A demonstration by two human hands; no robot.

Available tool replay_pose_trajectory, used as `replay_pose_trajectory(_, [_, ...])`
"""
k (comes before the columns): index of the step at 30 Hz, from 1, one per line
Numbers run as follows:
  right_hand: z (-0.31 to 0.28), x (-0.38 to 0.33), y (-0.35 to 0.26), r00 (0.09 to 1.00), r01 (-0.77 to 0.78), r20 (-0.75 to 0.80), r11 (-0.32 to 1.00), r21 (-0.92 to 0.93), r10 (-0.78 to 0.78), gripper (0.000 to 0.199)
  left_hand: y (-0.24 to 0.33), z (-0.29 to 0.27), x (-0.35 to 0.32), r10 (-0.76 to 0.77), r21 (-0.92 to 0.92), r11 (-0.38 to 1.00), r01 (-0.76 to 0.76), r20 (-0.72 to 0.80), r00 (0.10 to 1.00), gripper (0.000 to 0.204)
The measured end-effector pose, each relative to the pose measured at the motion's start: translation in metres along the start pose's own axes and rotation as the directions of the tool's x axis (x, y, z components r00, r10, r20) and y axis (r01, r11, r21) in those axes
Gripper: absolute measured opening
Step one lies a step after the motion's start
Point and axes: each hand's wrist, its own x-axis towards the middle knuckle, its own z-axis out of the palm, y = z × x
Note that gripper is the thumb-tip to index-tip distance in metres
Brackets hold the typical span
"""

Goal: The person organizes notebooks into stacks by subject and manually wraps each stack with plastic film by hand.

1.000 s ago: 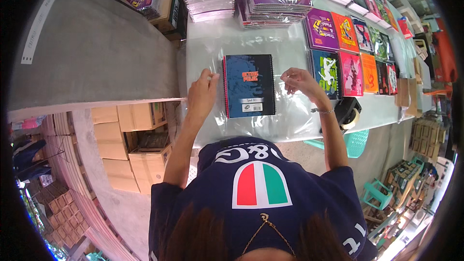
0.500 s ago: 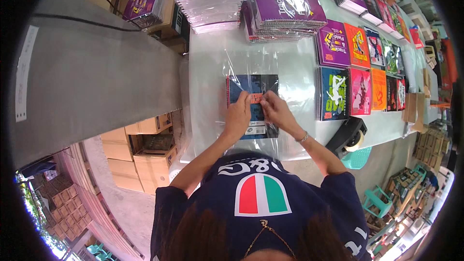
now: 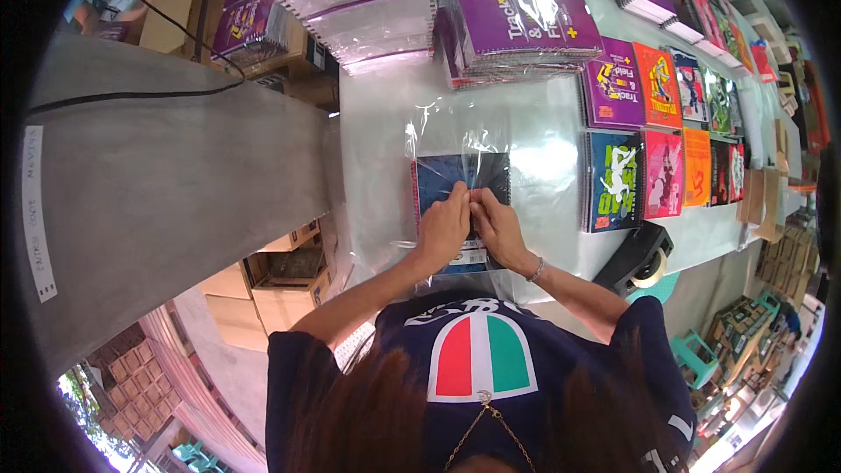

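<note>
A dark blue and black spiral-bound notebook (image 3: 432, 173) lies flat on the table in front of me, its coil along the left edge. It is inside a clear plastic sleeve (image 3: 444, 129) that extends past the notebook's far edge. Over the notebook's middle, my left hand (image 3: 444, 226) and my right hand (image 3: 498, 228) meet. The fingers of both are drawn together on the film, and creases run toward the fingertips. Both hands look closed on the plastic, though the exact pinch is partly hidden. A white label shows below them.
Purple wrapped notebooks (image 3: 526, 13) are stacked beyond my hands, with clear-wrapped stacks (image 3: 368, 17) to their left. Rows of colourful notebooks (image 3: 613, 180) lie on the right, near a black tape dispenser (image 3: 639, 261). A grey panel (image 3: 175, 184) stands left, above cardboard boxes (image 3: 232, 307).
My hands have come closer together, and the left fingers now reach farther over the notebook. The orange patch between them is now covered. The whole view has shifted slightly.
</note>
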Motion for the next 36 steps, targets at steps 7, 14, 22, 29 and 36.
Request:
replay_pose_trajectory(7, [-0.005, -0.001, -0.002, 0.999, -0.014, 0.030, 1.000, 0.016, 0.014, 0.017, -0.010, -0.077, 0.026, 0.393, 0.219, 0.843, -0.491, 0.373, 0.841, 0.018])
replay_pose_trajectory(14, [-0.007, 0.001, 0.002, 0.997, -0.049, 0.065, 0.993, 0.107, 0.042, 0.019, -0.039, -0.087, 0.005, 0.492, 0.062, 0.840, -0.539, 0.334, 0.804, 0.065])
replay_pose_trajectory(22, [-0.010, -0.002, -0.012, 0.971, -0.238, 0.130, 0.871, 0.430, 0.201, 0.018, -0.053, -0.050, -0.005, 0.552, 0.334, 0.725, -0.602, 0.240, 0.799, 0.100])
replay_pose_trajectory(29, [-0.002, 0.000, -0.003, 0.986, -0.158, -0.018, 0.974, 0.159, 0.163, 0.017, -0.038, -0.032, -0.001, 0.524, 0.368, 0.754, -0.544, 0.162, 0.836, 0.111])
replay_pose_trajectory(36, [0.016, -0.003, -0.022, 0.963, -0.164, -0.216, 0.986, -0.010, 0.158, 0.017, -0.019, -0.026, 0.000, 0.400, 0.441, 0.781, -0.443, 0.193, 0.896, 0.115])
